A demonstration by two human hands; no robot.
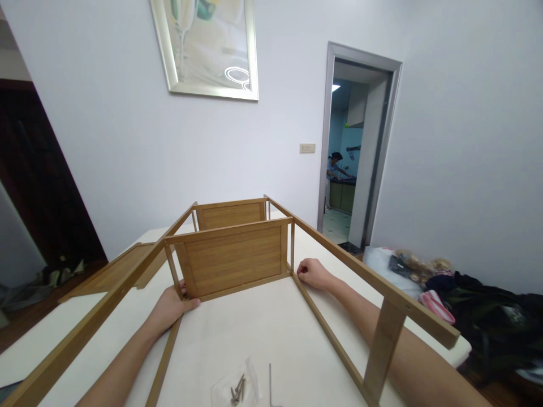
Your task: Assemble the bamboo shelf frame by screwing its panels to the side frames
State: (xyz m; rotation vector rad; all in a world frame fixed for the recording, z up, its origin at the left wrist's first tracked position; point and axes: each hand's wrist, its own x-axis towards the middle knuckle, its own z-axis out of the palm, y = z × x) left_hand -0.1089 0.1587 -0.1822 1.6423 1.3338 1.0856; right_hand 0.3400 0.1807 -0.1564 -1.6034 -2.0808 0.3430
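A wooden shelf frame (231,260) lies on its side on the white table, with slatted rails and upright panels across it. My left hand (172,308) is closed around the lower left corner of the nearer panel, its thumb along the panel's bottom edge and its fingers partly hidden behind the post. Just outside the lower right corner, my right hand (316,274) has its fingers curled together beside the lower rail; whatever they may hold is hidden. Closer to me on the table are several screws (238,390) on a clear plastic bag (253,376) and a hex key (270,384).
The white table (250,333) reaches toward the wall. More wooden panels (112,271) lie on its left. Bags and clothes (479,305) are piled at the right. A doorway (331,141) opens onto another room, where a person (333,169) leans over a counter.
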